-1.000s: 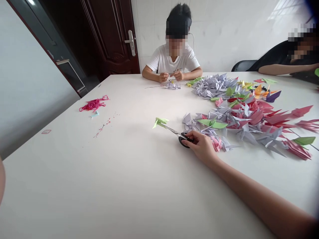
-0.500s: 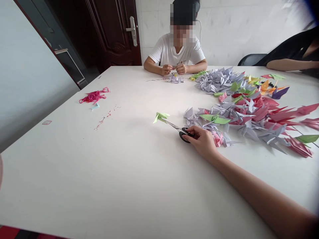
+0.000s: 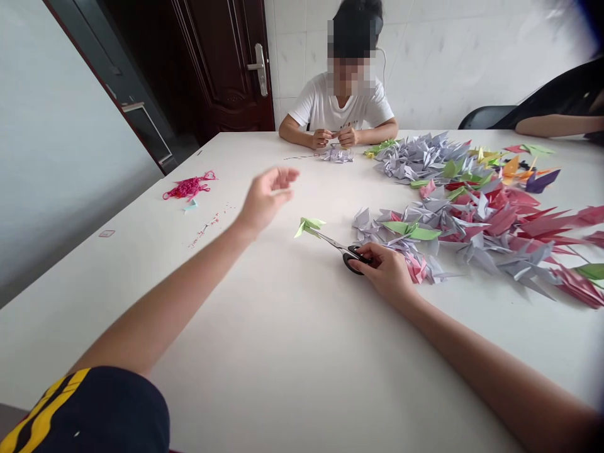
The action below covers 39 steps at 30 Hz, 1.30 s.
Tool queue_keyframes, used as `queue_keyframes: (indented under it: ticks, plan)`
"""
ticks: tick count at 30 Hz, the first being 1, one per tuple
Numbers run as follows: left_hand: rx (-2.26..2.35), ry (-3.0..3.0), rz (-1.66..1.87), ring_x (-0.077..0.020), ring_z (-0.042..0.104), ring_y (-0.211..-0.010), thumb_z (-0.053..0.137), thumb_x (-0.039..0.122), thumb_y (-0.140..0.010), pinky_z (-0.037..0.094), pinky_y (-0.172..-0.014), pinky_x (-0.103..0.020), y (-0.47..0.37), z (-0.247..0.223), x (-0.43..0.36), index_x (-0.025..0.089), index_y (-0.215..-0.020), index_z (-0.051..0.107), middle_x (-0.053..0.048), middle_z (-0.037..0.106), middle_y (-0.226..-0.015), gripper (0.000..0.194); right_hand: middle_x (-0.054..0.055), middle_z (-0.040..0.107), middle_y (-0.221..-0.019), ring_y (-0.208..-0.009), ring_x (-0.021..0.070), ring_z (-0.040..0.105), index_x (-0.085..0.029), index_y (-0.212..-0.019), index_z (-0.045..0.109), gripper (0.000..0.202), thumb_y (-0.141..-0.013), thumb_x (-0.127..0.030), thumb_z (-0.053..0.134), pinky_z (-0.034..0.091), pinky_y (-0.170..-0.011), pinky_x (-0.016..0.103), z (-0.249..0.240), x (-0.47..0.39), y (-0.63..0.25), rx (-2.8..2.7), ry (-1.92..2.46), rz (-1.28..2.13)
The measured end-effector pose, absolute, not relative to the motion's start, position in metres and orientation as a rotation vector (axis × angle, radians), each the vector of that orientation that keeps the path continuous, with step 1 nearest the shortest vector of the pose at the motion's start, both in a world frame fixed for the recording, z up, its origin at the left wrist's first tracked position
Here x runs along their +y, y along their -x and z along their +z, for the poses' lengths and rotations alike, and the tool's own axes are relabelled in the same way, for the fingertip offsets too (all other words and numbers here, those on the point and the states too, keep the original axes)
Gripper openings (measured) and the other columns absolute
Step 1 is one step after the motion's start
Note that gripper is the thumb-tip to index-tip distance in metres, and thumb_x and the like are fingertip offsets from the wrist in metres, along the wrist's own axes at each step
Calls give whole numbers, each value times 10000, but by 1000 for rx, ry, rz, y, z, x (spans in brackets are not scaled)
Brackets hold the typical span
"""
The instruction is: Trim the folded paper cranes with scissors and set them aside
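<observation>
My right hand (image 3: pixel 387 272) is closed around the black handles of a pair of scissors (image 3: pixel 337 245) on the white table (image 3: pixel 264 352). At the blade tips sits a light green folded paper crane (image 3: pixel 311 224); whether the blades grip it or only touch it I cannot tell. My left hand (image 3: pixel 270 196) hovers over the table, beyond and left of the crane, slightly blurred, fingers apart and nothing in it. Just right of the scissors, the near edge of a big heap of folded paper cranes (image 3: pixel 476 220) begins, mostly pale lilac and pink with some green ones.
Pink cord (image 3: pixel 189 187) lies in a tangle at the left, with a small light blue paper piece (image 3: pixel 191 206) and scattered red beads (image 3: pixel 206 228) near it. Across the table a person in a white shirt (image 3: pixel 340 104) handles something small. Another person's arm (image 3: pixel 557 124) rests at the far right.
My left arm has come in from the left edge and reached over the table toward the green crane. The right hand, scissors and crane stay about where they were.
</observation>
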<state>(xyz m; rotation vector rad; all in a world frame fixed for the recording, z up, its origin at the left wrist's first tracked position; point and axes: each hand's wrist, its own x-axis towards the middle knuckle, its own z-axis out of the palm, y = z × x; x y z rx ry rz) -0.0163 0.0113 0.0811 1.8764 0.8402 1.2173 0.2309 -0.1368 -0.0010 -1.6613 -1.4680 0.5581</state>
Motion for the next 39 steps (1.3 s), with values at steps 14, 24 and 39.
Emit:
queue_keyframes:
  ticks: [14, 24, 39]
  plan:
    - [829, -1507, 959, -191, 659, -844, 741, 437, -775, 531, -814, -352, 0, 5, 1, 148, -940, 714, -100, 721, -919, 333, -1, 574, -665, -549, 149, 465, -214, -800, 664, 288, -710, -481, 723, 346, -536, 290, 0, -137, -231, -1501, 1671, 556]
    - [881, -1403, 1092, -146, 658, -756, 717, 233, -714, 560, -754, -298, 6, 4, 2, 172, -891, 708, -36, 700, -856, 188, 14, 641, -697, -549, 163, 513, -217, -860, 666, 352, -715, -536, 705, 372, -550, 299, -4, -138, -231, -1431, 1771, 422]
    - [1206, -1640, 1218, -161, 664, -880, 499, 62, -741, 492, -808, -268, 7, 4, 0, 176, -805, 655, -24, 702, -891, 203, 38, 694, -752, -510, 157, 517, -226, -871, 686, 318, -775, -528, 652, 390, -541, 300, -14, -140, -232, -1570, 1746, 223]
